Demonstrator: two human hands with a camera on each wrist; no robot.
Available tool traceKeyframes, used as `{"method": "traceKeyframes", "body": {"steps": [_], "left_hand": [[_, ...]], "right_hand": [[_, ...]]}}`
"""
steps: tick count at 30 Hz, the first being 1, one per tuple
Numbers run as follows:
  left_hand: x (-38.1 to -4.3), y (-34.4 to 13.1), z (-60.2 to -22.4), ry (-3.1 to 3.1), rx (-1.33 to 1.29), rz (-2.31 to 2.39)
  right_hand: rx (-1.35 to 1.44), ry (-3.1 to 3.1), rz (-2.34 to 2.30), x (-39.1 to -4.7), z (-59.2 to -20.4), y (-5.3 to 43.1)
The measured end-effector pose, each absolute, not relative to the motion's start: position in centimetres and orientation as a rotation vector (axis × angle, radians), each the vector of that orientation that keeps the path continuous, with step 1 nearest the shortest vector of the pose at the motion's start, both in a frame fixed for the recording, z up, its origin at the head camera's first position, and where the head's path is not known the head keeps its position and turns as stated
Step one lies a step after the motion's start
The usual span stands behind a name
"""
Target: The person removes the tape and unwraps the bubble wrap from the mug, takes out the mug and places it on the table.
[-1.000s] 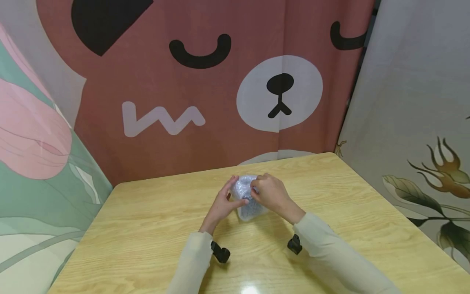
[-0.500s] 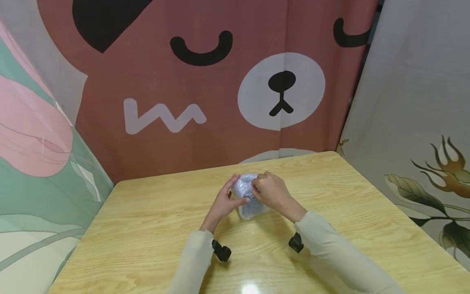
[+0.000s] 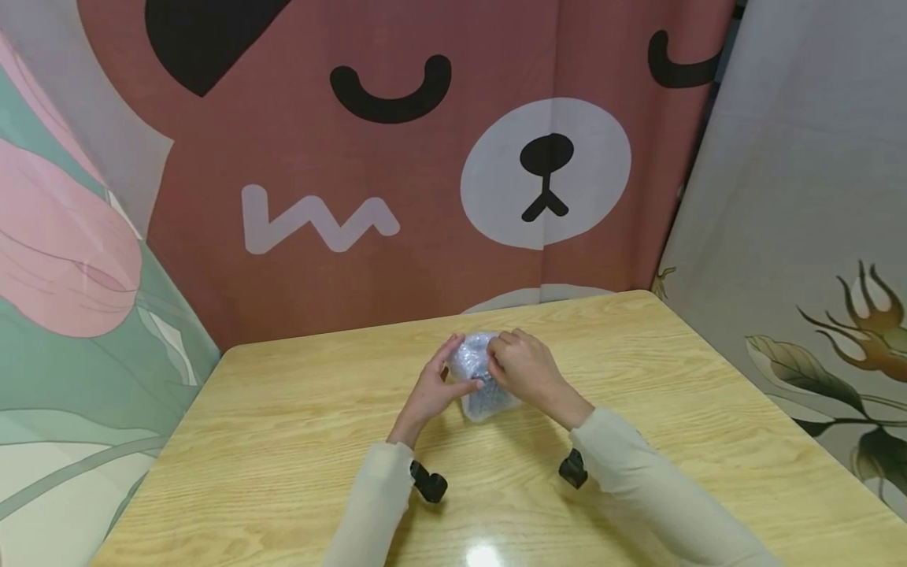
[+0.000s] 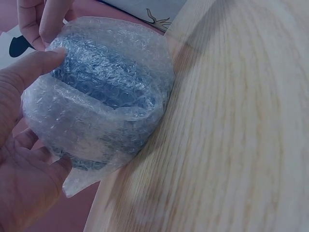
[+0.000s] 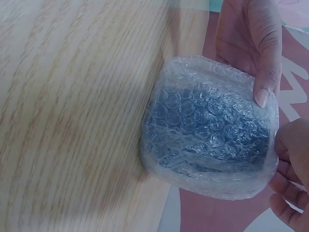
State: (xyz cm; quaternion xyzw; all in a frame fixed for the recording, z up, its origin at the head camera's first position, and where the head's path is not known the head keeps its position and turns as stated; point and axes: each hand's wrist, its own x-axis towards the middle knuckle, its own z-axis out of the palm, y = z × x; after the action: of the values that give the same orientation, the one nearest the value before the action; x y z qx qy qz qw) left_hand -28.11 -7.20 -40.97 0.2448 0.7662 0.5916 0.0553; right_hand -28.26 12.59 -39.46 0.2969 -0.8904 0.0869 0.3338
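A bundle of clear bubble wrap (image 3: pixel 489 403) around something dark blue stands on the wooden table, near its far side. My left hand (image 3: pixel 429 395) grips it from the left, thumb across the near face and fingers spread round the side. At the top right, the curled fingers of my right hand (image 3: pixel 527 368) pinch the edge of the wrap. In the left wrist view, a fold of the bubble wrap (image 4: pixel 106 72) crosses the bundle's face. The right wrist view shows rows of bubbles over the dark blue content (image 5: pixel 207 128), whose kind is hidden by the wrap.
The light wooden table (image 3: pixel 283 465) extends around both forearms. Behind its far edge hangs a reddish curtain (image 3: pixel 425 173) with a bear print; a grey curtain (image 3: pixel 794 197) with flowers hangs at the right. Black wrist cameras (image 3: pixel 429 483) sit under the sleeves.
The head view has shifted slightly. Both hands keep their places on the bubble-wrapped bundle, with only a slight movement of the right fingers at its top edge.
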Motion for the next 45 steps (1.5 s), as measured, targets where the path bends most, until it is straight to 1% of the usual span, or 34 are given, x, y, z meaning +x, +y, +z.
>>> {"method": "traceKeyframes", "body": {"steps": [9, 16, 19, 39, 45], "left_hand": [[-28.2, -7.0, -40.9, 2.348, 0.752, 1.793], [-30.2, -7.0, -43.7, 2.342, 0.733, 1.828], [-30.6, -6.9, -44.2, 2.341, 0.727, 1.851], [-30.4, -6.9, -43.9, 2.367, 0.69, 1.852], [-30.4, -6.9, -44.0, 2.36, 0.688, 1.849]], "right_hand": [[0.763, -2.309, 0.282, -28.7, -40.0, 12.7], [0.741, -2.32, 0.376, -28.7, -40.2, 12.6], [0.726, -2.326, 0.41, -28.7, -40.2, 12.6], [0.62, -2.344, 0.684, -28.3, -39.9, 12.6], [0.564, -2.366, 0.914, -28.4, -39.8, 13.0]]}}
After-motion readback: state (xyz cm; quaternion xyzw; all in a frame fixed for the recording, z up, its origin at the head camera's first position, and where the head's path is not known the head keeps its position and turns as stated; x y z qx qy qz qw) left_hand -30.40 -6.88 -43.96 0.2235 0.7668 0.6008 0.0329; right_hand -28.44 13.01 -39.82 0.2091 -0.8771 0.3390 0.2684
